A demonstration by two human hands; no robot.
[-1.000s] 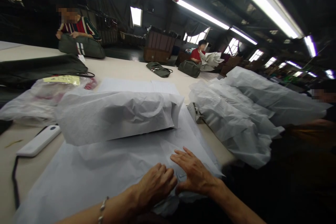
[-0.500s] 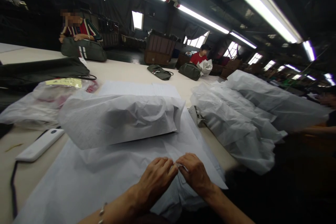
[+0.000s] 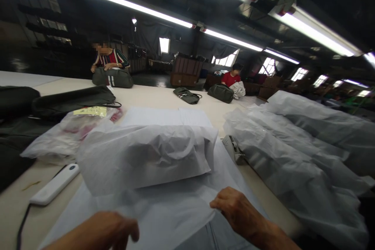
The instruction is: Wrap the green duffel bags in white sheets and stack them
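Pinching edge of white sheet (image 3: 164,213), right hand (image 3: 236,208) was near front edge of surface (image 3: 152,97); left hand (image 3: 107,228) blurred, hold couldn't be told. Wrapped bundle (image 3: 143,160) lay farther back from that edge.

White sheet (image 3: 170,207) | thin, creased | lay spread between left hand (image 3: 113,228) and right hand (image 3: 234,206), edge pinched in the latter | white paper packet (image 3: 146,162) | bulged, crumpled | lay crosswise beyond both hands
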